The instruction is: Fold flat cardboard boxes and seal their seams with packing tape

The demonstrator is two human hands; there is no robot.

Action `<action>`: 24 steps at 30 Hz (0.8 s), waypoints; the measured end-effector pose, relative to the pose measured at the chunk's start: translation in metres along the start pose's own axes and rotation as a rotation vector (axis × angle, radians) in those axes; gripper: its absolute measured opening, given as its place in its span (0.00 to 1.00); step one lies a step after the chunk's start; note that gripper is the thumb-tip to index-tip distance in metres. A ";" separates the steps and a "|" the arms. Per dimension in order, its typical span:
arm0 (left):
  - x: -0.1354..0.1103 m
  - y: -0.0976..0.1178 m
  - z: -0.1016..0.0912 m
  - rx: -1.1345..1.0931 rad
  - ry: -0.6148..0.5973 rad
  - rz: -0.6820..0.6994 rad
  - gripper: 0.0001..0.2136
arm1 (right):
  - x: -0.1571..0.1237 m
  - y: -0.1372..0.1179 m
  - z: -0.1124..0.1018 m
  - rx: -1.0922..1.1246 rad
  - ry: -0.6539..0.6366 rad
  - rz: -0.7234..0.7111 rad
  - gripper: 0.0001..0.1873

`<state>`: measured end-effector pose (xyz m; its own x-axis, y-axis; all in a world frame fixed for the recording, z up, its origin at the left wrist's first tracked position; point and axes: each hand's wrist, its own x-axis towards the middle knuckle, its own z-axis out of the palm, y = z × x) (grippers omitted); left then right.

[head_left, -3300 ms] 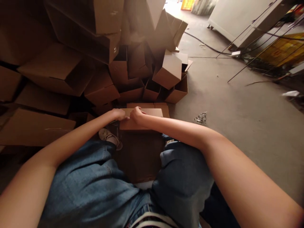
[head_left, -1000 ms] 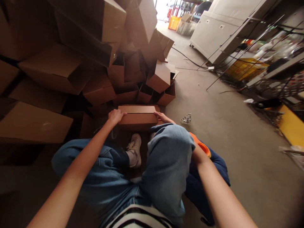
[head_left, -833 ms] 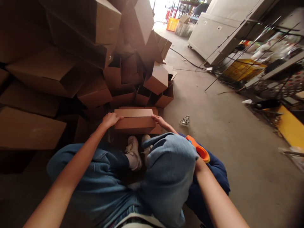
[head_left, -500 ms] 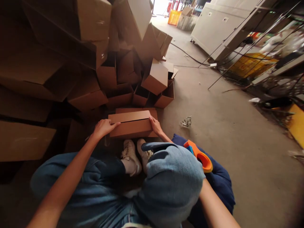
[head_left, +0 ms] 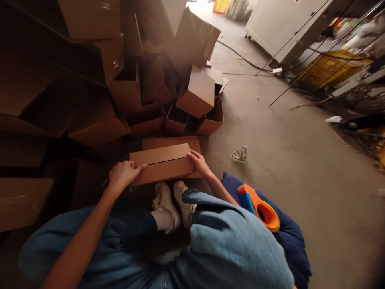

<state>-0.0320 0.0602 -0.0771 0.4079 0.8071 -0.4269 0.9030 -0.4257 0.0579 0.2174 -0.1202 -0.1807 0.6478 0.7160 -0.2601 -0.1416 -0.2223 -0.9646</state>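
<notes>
A brown cardboard box (head_left: 164, 169) lies in front of my shoes, its two top flaps meeting along a narrow dark seam. My left hand (head_left: 124, 175) grips its left end, thumb lying over the seam and fingers at the far side. At the right end, my right hand (head_left: 198, 162) holds the box with fingertips by the seam. Behind and partly under the box is a flat piece of cardboard (head_left: 159, 143). An orange and blue tape dispenser (head_left: 261, 208) rests on a navy cushion (head_left: 296, 249) beside my right leg.
Stacked cardboard boxes (head_left: 99, 124), several open, crowd the left and far side. A small clear bag of dark bits (head_left: 240, 154) lies on the floor to the right. Farther off stand a white cabinet (head_left: 276, 30), thin rods and a yellow crate (head_left: 333, 68).
The dark gap between the flaps has narrowed to a thin line. Both hands stay on the box ends. The view has shifted, with surroundings slightly displaced.
</notes>
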 end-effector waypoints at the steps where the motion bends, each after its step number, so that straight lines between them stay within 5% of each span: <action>1: 0.000 0.002 -0.001 0.008 -0.016 -0.004 0.28 | 0.001 0.000 -0.001 -0.003 0.005 0.011 0.30; 10: 0.000 0.005 -0.019 0.193 -0.075 0.159 0.28 | -0.006 0.000 0.004 -0.121 0.085 -0.042 0.25; 14: -0.016 0.029 -0.019 0.087 0.087 0.202 0.22 | -0.006 -0.002 0.004 -0.135 0.092 -0.047 0.25; 18: -0.014 0.071 0.007 -0.153 0.429 0.426 0.26 | -0.008 -0.006 -0.001 -0.135 0.087 -0.046 0.25; 24: 0.007 0.091 0.054 -0.125 0.336 0.376 0.35 | -0.011 -0.006 0.001 -0.149 0.082 -0.025 0.24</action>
<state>0.0463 0.0053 -0.1235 0.7097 0.7032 -0.0442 0.6866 -0.6761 0.2674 0.2102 -0.1264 -0.1723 0.7098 0.6673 -0.2256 -0.0163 -0.3046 -0.9523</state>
